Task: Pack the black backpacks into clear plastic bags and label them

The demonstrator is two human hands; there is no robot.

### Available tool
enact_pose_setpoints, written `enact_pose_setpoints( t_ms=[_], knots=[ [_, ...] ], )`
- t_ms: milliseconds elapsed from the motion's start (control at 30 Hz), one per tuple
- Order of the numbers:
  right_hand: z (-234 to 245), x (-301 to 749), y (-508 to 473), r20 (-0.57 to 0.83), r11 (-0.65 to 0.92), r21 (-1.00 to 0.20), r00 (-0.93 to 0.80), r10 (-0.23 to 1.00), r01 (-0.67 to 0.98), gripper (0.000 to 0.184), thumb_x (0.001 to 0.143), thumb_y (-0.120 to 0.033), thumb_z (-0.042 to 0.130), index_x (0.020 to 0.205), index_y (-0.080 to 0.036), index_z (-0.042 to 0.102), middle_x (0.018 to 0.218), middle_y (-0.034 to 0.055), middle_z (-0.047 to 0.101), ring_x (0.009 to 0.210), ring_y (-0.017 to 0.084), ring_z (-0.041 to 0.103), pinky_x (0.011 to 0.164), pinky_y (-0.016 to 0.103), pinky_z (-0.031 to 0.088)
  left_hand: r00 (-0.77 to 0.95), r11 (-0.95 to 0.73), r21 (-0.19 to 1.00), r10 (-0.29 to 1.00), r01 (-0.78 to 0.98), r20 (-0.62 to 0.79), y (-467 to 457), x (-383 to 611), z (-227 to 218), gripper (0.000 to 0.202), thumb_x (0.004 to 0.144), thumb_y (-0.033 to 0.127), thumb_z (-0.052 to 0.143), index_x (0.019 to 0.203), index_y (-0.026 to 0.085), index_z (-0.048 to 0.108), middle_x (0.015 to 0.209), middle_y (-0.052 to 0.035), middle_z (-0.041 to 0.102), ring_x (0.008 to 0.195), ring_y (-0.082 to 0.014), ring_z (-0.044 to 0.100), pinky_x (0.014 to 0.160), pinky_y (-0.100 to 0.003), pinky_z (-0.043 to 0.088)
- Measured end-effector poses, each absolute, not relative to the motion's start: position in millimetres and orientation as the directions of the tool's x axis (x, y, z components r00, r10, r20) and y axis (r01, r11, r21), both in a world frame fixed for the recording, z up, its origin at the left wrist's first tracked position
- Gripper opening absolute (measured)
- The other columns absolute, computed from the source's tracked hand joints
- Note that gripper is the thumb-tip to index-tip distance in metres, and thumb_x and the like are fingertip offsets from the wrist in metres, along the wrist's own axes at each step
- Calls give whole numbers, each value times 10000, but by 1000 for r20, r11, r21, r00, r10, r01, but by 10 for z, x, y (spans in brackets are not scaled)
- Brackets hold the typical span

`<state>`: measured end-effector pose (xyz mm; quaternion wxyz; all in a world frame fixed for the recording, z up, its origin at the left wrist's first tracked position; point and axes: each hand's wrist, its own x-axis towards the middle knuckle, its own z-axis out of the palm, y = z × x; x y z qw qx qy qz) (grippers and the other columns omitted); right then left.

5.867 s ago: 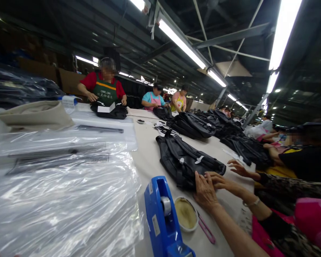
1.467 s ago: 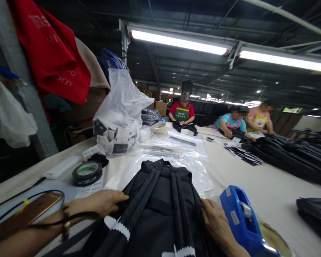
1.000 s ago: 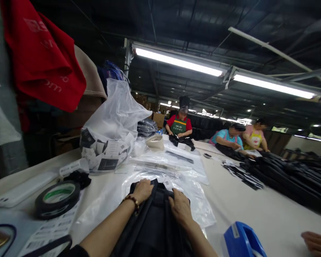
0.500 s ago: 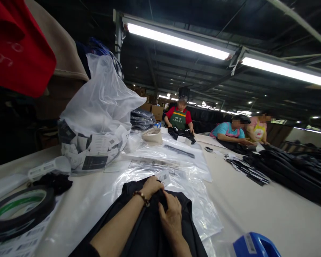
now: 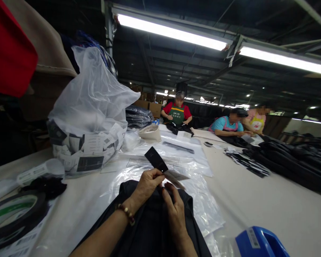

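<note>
In the head view, the left hand (image 5: 146,187), just below the centre of the frame, has thumb and forefinger pinched together on the lower end of a black rectangular card tag (image 5: 156,159), its other fingers curled in; a bracelet of brown and pale beads (image 5: 125,213) circles the wrist. The tag tilts toward the upper left, and a pale flat card (image 5: 178,175) slants away to the right beside the pinch. The right hand (image 5: 175,207), just right of bottom centre, is half open, thumb and fingers bent at the top edge of a black fabric backpack (image 5: 147,228); whether its fingertips grip anything cannot be told. The backpack lies at the bottom centre, beneath both hands, its upper end over clear plastic sheeting (image 5: 203,207). A translucent plastic bag of printed tags (image 5: 91,107) stands at the left, a black tape roll (image 5: 39,217) lies lower left, and a blue plastic tape dispenser (image 5: 259,244) is cut off at the lower right.
</note>
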<state>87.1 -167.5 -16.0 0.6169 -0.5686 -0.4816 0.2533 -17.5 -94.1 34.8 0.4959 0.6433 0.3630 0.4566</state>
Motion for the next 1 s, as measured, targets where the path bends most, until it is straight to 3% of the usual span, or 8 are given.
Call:
enact_pose_setpoints(
  t_ms=[133, 267, 433, 567, 667, 767, 833, 1000],
  knots=[
    [111, 847, -1740, 285, 291, -956, 392, 875, 45, 469, 781, -489, 577, 1111, -157, 604, 1092, 77, 644, 1097, 253, 535, 967, 374, 386, 403, -436, 867, 858, 242, 319, -1065, -214, 298, 188, 722, 311, 508, 735, 186, 648, 724, -39, 676, 713, -200, 621, 677, -288, 457],
    [258, 869, -1800, 258, 243, -966, 395, 882, 89, 493, 629, -425, 732, 1032, -158, 633, 982, 70, 676, 983, 271, 589, 862, 365, 452, 551, -583, 655, 782, 480, 292, -1162, -232, 308, 229, 762, 232, 461, 878, 222, 658, 977, -71, 691, 932, -266, 619, 811, -347, 435],
    [318, 915, -1835, 279, 222, -956, 360, 890, 191, 335, 598, -427, 740, 791, -160, 674, 799, 47, 688, 826, 258, 618, 720, 330, 478, 694, -703, 294, 704, 648, 151, -1215, -210, 367, 278, 790, 119, 384, 956, 147, 605, 867, -136, 682, 791, -274, 629, 776, -409, 406],
    [210, 971, -1769, 189, 192, -981, 376, 907, 30, 360, 666, -488, 685, 743, -138, 662, 704, 30, 669, 696, 202, 609, 623, 280, 462, 759, -764, 156, 643, 626, 101, -1296, -203, 395, 263, 790, 70, 350, 860, 124, 598, 819, -152, 670, 779, -274, 622, 784, -424, 385],
    [80, 1010, -1699, 65, 198, -941, 427, 902, -275, 376, 699, -500, 657, 774, -133, 640, 647, 8, 642, 611, 168, 590, 566, 262, 447, 663, -666, 307, 737, 680, 130, -1344, -223, 432, 187, 784, 107, 397, 772, 160, 576, 712, -84, 650, 697, -224, 606, 699, -348, 391],
    [23, 1010, -1667, 28, 227, -871, 416, 909, -436, 347, 670, -451, 706, 798, -136, 635, 675, 2, 649, 613, 155, 593, 587, 260, 456, 553, -405, 720, 832, 563, 36, -1333, -259, 449, 24, 679, 188, 555, 687, 181, 534, 566, 10, 576, 562, -158, 544, 541, -253, 340],
    [42, 981, -1675, 18, 224, -851, 398, 917, -475, 320, 667, -427, 719, 773, -135, 640, 662, 0, 646, 597, 147, 589, 583, 258, 457, 528, -167, 908, 846, 385, -68, -1306, -282, 441, 145, 641, 285, 617, 680, 174, 533, 477, 38, 521, 498, -135, 497, 500, -232, 307],
    [181, 905, -1738, 36, 208, -836, 328, 944, -507, 268, 658, -365, 738, 777, -133, 677, 696, 24, 674, 662, 175, 623, 628, 280, 484, 423, 54, 994, 902, 96, -89, -1219, -348, 413, 373, 581, 485, 655, 531, 164, 474, 426, 54, 425, 444, -75, 357, 487, -219, 237]
  ],
)
